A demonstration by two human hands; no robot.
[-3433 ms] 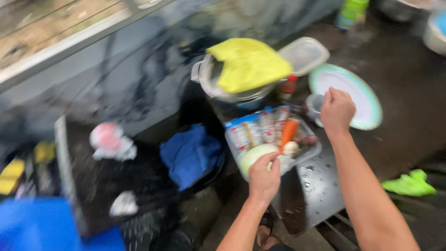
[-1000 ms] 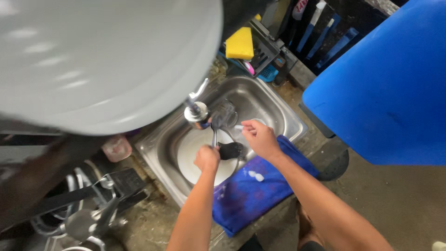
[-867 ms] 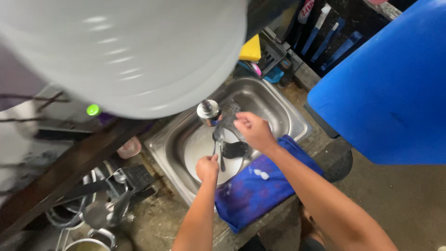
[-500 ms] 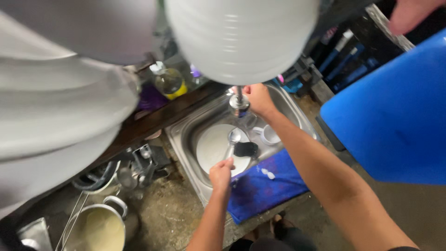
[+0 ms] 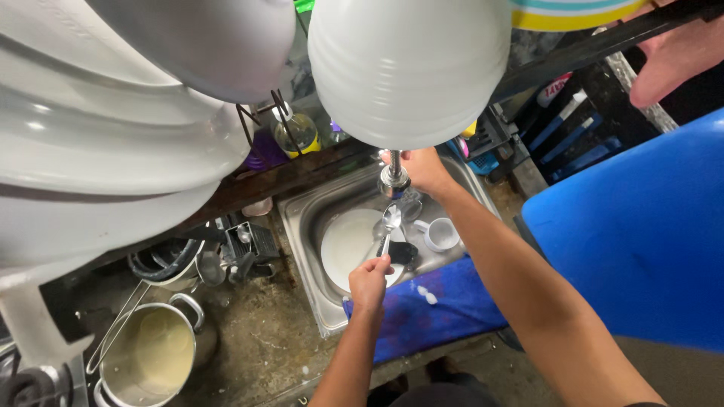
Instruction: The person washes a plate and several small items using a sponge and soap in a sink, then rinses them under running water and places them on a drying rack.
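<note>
While left hand (image 5: 369, 277) lifts spoon (image 5: 389, 224), sink (image 5: 302, 226) holds plate (image 5: 348, 243), cup (image 5: 440, 235).

Person, seen from the head camera: two bare forearms, no sleeves in view from elbow to wrist. Left hand (image 5: 369, 280) and right hand (image 5: 427, 170) are ungloved, with no ring, watch or band visible. Fingers (image 5: 382, 261) bare. A dark garment edge shows at the lower frame.

Left hand (image 5: 369, 280) is curled in a closed grip, forearm low; right hand (image 5: 424, 167) reaches farther out, arm extended.
</note>
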